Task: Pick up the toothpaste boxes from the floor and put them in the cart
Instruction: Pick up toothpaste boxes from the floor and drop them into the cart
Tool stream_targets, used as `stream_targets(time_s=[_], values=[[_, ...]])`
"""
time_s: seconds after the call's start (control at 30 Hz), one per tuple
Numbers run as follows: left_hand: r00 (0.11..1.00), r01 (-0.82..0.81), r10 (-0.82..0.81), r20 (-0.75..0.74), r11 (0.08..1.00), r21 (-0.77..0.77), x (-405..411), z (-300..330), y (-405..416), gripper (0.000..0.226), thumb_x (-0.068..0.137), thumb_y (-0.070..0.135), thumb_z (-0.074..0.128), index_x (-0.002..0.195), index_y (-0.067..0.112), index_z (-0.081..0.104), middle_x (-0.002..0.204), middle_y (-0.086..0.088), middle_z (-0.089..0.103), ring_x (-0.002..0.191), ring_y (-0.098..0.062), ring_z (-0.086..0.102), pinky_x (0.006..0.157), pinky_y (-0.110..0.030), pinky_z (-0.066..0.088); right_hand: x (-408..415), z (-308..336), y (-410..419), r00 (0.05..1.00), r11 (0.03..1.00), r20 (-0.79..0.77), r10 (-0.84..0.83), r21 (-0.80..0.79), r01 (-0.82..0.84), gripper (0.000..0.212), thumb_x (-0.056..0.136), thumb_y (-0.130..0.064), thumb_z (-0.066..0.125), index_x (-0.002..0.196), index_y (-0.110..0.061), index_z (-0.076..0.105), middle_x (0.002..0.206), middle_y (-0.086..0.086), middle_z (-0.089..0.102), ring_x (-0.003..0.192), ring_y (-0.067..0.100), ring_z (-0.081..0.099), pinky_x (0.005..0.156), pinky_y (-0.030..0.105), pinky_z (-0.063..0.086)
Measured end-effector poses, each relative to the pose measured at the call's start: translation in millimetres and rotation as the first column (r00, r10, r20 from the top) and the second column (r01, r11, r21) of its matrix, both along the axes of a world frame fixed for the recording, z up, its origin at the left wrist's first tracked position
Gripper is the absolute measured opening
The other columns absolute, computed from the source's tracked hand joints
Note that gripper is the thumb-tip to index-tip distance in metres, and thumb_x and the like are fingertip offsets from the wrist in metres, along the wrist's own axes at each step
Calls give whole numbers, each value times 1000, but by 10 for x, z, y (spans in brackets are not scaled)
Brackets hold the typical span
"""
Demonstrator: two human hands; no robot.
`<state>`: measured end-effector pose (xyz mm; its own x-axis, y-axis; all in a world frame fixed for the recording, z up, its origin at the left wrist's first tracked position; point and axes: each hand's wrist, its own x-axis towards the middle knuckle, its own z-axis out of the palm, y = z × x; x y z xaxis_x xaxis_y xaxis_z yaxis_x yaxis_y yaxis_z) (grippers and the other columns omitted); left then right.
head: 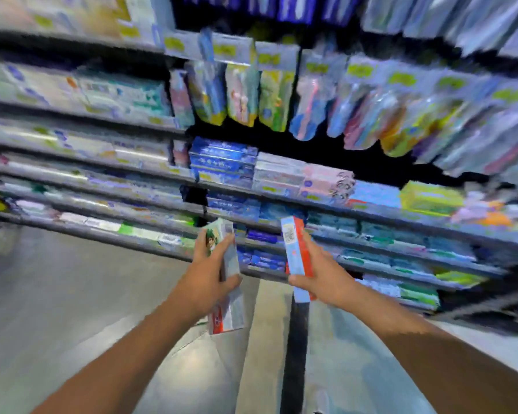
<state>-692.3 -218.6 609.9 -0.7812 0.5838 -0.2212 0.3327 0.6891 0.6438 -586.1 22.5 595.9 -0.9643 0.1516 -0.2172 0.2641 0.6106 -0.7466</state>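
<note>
Store shelving [281, 201] fills the background, seen at a tilt and heavily motion-blurred. Boxed goods are stacked on its tiers; carded packs [243, 91] hang from the upper part of the shelving. Grey floor [57, 294] is seen below the shelving, crossed by a dark stripe [293, 354].

Two toothpaste boxes are held up in front of the lower tiers of the shelving, slightly apart. The pale green-and-white box [231, 282] is gripped by the left hand [210, 282], thumb across its face, fingers wrapped behind. The blue-and-red box [296, 258], barcode facing the camera, is gripped by the right hand [317, 273], fingers curled round its edge.

Parts of the lower tiers are blocked by both boxes and hands. Print on boxes and shelf labels is unreadable from blur. No cart can be made out.
</note>
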Motion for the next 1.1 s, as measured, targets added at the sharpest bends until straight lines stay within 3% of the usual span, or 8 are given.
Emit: stream_targets(time_s=[0.1, 0.23, 0.37, 0.5, 0.73, 0.87, 1.0, 1.1], values=[[989, 146, -145, -21, 989, 32, 229, 285, 606, 82, 87, 33, 71, 152, 43, 23, 162, -4, -18, 150, -24, 16, 113, -25, 24, 555, 306, 450, 985, 984, -31, -172, -58, 170, 106, 74, -38, 67, 147, -59, -7, 146, 2, 44, 125, 23, 48, 93, 49, 52], [933, 358, -357, -36, 933, 28, 731, 598, 1488, 78, 92, 40, 65, 152, 49, 16, 161, 6, -25, 146, -25, 28, 107, -33, 38, 1370, 516, 1082, 926, 925, -32, -376, -77, 373, 107, 75, -44, 69, 145, -63, -9, 147, 4, 40, 130, 26, 44, 99, 53, 49], [832, 555, -552, -58, 829, 69, 1399, 669, 2447, 77, 90, 39, 67, 152, 47, 20, 161, 8, -25, 147, -22, 27, 110, -32, 35, 2427, 632, 1659, 833, 833, -39, -552, -70, 549, 105, 70, -50, 65, 147, -60, -6, 145, -6, 44, 129, 24, 42, 98, 56, 48], [698, 716, -715, -39, 697, 40, 2254, 734, 3377, 78, 91, 39, 66, 151, 50, 18, 160, 9, -28, 147, -23, 25, 109, -35, 38, 3645, 687, 2162, 725, 728, -66, -686, -46, 684, 106, 73, -44, 66, 151, -53, -5, 154, -13, 35, 137, 22, 37, 113, 51, 33], [487, 873, -870, -74, 487, 28, 4152, 871, 4758, 77, 88, 38, 67, 151, 45, 23, 162, 1, -23, 147, -23, 26, 109, -32, 37, 5728, 695, 2869, 447, 447, -8, -895, -41, 894, 109, 58, -55, 65, 153, -40, 13, 127, 5, 55, 114, 28, 53, 97, 49, 49], [393, 919, -917, -67, 390, 53, 5104, 955, 5372, 77, 87, 36, 69, 151, 44, 26, 163, -2, -16, 147, -20, 24, 103, -25, 33, 6590, 839, 3108, 356, 358, -64, -932, -35, 933, 101, 65, -39, 67, 153, -28, 19, 104, -3, 57, 89, 20, 55, 81, 41, 53], [295, 955, -953, -62, 292, 60, 5727, 968, 5970, 76, 88, 38, 68, 150, 45, 25, 162, 4, -16, 143, -16, 32, 97, -24, 37, 7243, 858, 3390, 225, 227, -58, -973, -32, 973, 100, 73, -25, 69, 155, -32, 12, 103, 6, 56, 83, 23, 52, 73, 34, 48], [234, 971, -971, -49, 231, 59, 6043, 928, 6469, 72, 88, 39, 68, 147, 49, 27, 161, 10, -13, 129, -18, 47, 86, -21, 44, 7587, 779, 3705, 170, 173, -51, -984, -53, 984, 98, 69, -29, 67, 152, -36, 16, 101, 11, 59, 82, 29, 56, 71, 41, 52]])
